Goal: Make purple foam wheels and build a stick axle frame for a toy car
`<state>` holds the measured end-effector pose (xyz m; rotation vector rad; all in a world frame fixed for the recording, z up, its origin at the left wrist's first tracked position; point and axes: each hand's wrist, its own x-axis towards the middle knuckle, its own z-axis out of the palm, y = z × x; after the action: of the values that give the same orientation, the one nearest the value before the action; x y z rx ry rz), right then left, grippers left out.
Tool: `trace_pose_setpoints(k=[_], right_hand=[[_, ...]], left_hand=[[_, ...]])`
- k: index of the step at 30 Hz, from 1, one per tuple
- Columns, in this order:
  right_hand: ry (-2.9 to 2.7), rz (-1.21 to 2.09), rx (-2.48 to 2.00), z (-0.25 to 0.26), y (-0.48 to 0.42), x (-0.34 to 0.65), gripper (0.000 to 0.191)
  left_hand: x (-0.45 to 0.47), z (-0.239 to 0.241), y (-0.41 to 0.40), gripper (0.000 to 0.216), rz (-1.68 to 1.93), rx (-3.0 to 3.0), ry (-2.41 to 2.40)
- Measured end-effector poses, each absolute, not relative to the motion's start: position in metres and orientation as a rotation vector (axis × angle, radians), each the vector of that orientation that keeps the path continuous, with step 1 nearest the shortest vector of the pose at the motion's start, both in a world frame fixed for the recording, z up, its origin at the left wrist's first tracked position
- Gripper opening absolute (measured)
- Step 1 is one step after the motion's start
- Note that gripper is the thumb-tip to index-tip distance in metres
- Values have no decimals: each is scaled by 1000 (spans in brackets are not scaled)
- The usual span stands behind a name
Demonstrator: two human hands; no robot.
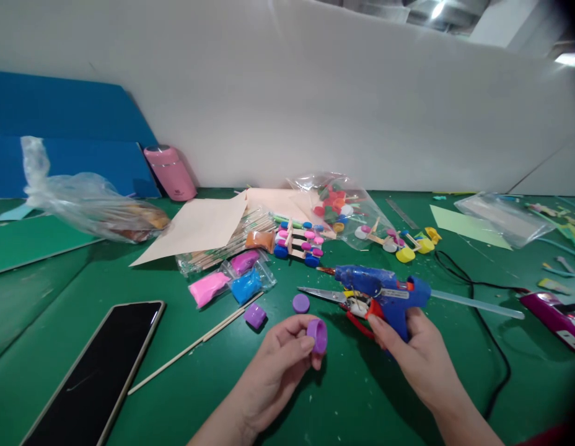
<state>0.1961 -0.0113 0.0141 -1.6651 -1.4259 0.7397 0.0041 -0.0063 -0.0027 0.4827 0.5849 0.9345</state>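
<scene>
My left hand [285, 356] is closed on a purple bottle cap [318, 336], its open side tilted toward the right. My right hand [424, 356] is wrapped round the handle of a blue hot glue gun [375, 282]. A clear glue stick [478, 305] sticks out of the gun's back, and its nozzle points left. Just beneath the gun, partly hidden, are red-handled scissors [322, 293] with blades toward the left. Two more purple caps, one flat-topped [301, 303] and one on its side [255, 316], lie on the table near my left hand.
Thin wooden sticks [194, 352] lie beside a black phone [95, 371] at left. Behind are clay packets [245, 285], small wheeled models of caps and sticks [299, 241], a bag of caps [336, 204] and a pink flask [170, 173]. A black cord [501, 359] runs to a power strip [554, 319].
</scene>
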Motion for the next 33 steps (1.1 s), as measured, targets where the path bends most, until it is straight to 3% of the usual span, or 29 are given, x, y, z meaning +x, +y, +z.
trace_pose_setpoints(k=[11, 19, 25, 33], right_hand=[[-1299, 1187, -1328, 17, -8, 161, 25], [-1289, 1163, -1304, 14, -8, 155, 18], [-1324, 876, -1499, 15, -4, 168, 21], [-1398, 758, -1630, 21, -11, 204, 21]], left_hand=[[8, -1, -10, 20, 780, 529, 566], [10, -4, -10, 23, 761, 471, 498], [9, -4, -10, 19, 802, 495, 552], [0, 1, -2, 15, 954, 561, 582]])
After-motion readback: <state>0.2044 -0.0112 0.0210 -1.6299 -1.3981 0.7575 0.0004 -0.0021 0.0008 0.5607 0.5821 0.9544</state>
